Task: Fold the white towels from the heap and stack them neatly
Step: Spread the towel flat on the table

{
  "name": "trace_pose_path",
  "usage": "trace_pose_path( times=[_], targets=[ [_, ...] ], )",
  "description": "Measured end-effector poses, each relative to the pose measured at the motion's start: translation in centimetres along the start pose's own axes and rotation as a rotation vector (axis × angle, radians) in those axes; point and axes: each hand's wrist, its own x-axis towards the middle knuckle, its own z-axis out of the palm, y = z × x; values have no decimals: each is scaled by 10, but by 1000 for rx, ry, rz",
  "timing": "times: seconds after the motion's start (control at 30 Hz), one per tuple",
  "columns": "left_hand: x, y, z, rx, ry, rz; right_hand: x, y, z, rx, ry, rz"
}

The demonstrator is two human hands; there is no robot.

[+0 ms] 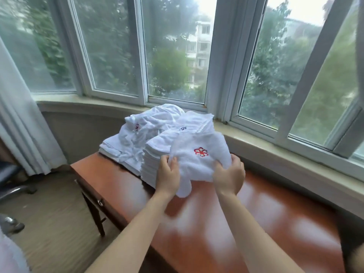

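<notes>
Above the near table (256, 223), both hands grip a crumpled towel (199, 160), left hand (168, 174) and right hand (229, 175) at its edges, stack (155, 154) just left; best shake it flat, match corners before folding

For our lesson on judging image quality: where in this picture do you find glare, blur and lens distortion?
Head view: daylight from the window makes pale glare patches on the polished wooden table; the forearms nearest the camera are softly blurred, while the red emblem on the held towel is fairly sharp; the wide lens bows the window frames and sill.
</notes>
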Motion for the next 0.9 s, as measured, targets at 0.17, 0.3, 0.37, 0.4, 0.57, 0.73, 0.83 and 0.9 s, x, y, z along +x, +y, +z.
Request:
trace_pose_path(
  times=[0.17,0.3,0.37,0.4,0.57,0.73,0.83,0.9],
  targets=[
    [89,38,-11,-48,48,174,40,-55,52,84,92,-110],
    [157,49,-17,-26,39,197,71,-79,97,148,105,-140],
    [188,48,-20,-20,23,203,81,-87,121,152,111,-146],
    [201,46,-22,-16,17,204,85,-90,133,152,109,-146],
    [259,30,-32,-15,-29,221,94,-98,184,116,124,-140],
    [314,8,-48,-58,-127,246,94,-110,234,55,205,-123],
    [347,-8,-60,-98,-234,274,83,-119,261,23,286,-110],
    [369,-17,-67,-117,-297,291,75,-127,280,7,365,-97]
  ],
)
